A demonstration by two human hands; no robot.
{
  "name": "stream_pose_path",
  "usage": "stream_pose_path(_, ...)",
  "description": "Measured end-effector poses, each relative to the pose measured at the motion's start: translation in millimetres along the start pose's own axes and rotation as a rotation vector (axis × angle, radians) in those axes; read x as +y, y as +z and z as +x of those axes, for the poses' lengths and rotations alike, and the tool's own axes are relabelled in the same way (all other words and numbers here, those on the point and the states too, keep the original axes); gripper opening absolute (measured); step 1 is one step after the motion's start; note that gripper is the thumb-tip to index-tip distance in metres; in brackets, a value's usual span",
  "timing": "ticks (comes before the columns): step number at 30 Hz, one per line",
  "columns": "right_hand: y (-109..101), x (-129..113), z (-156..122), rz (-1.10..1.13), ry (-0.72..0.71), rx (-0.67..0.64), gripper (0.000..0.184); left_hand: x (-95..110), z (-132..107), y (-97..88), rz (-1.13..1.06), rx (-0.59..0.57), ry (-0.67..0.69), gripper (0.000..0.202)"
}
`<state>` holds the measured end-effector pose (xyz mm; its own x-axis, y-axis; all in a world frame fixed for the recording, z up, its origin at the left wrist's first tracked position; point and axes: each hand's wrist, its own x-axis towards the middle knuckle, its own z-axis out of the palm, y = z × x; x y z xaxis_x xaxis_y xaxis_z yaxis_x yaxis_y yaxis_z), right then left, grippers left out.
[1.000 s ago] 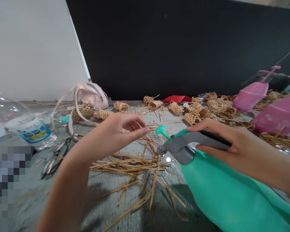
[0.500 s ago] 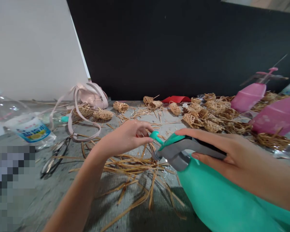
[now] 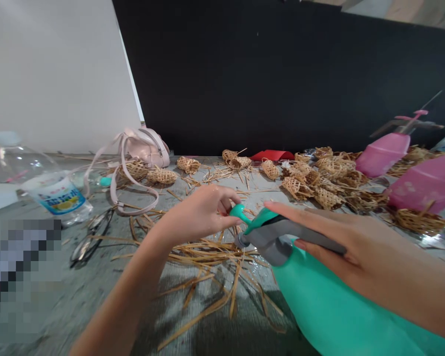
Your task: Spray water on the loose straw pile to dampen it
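My right hand [image 3: 341,235] wraps round the grey handle of a green pump spray bottle [image 3: 330,306], which tilts with its nozzle toward the left. The fingers of my left hand [image 3: 203,212] are curled, thumb and fingertips closed at the round green pump knob [image 3: 238,212] on the bottle's top. Below the nozzle lies a loose heap of wet-looking bamboo strips [image 3: 203,253], some spreading toward me over the grey surface.
Small woven baskets [image 3: 300,180] are piled at the right, beside two pink spray bottles [image 3: 383,154]. Farther left are a light pink bag [image 3: 148,148], eyeglasses [image 3: 91,240] and a clear labelled bottle [image 3: 61,198]. Red sheet [image 3: 272,155] lies by the black wall [image 3: 263,74].
The view has shifted slightly, so the surroundings appear a little farther right. Both hands keep their places on the spray bottle.
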<state>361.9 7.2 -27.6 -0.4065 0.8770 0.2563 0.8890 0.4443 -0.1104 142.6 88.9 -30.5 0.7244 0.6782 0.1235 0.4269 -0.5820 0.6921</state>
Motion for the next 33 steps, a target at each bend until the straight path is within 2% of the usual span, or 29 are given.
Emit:
stream_pose_path(2, -1.6, -3.1, -0.1, 0.077, 0.059, 0.002, 0.043, 0.4, -0.5, 1.4, 0.003, 0.026, 0.017, 0.019)
stream_pose_path(5, -3.3, -8.2, -2.4, 0.203, 0.163, 0.028, 0.025, 1.2, -1.2, 2.8, 0.035, 0.09, 0.036, 0.02)
stream_pose_path(7, -2.8, -8.8, -4.9, 0.225, 0.198, 0.041, 0.021, 1.4, -1.4, 4.2, 0.048, 0.142, 0.038, 0.023)
stream_pose_path(12, 2.8, 0.1, -8.4, 0.058, 0.078, 0.11, 0.05, 0.5, -0.2, 9.4, 0.04, 0.195, 0.06, 0.024)
stream_pose_path(14, 4.3, 3.4, -8.2, -0.011, 0.034, 0.116, 0.055, 0.7, 0.6, 11.0, 0.043, 0.195, 0.071, 0.021)
stream_pose_path(18, 2.0, 4.6, -9.9, 0.003, 0.039, 0.084, 0.051, 4.2, 0.8, 12.8, 0.033, 0.211, 0.065, 0.022)
stream_pose_path(23, -5.4, 2.6, -15.3, 0.169, 0.184, 0.08, 0.03, 10.5, 0.6, 13.8, 0.018, 0.277, 0.047, 0.028)
stream_pose_path(25, -6.4, 3.4, -15.6, 0.196, 0.203, 0.094, 0.027, 11.4, 0.8, 14.4, 0.025, 0.303, 0.055, 0.029)
stream_pose_path(30, -1.0, 10.5, -15.1, 0.037, 0.097, 0.124, 0.048, 8.5, 1.2, 16.6, 0.059, 0.311, 0.069, 0.031)
stream_pose_path(33, 1.9, 12.7, -16.0, -0.046, 0.036, 0.146, 0.053, 7.3, 2.0, 18.0, 0.066, 0.312, 0.082, 0.035)
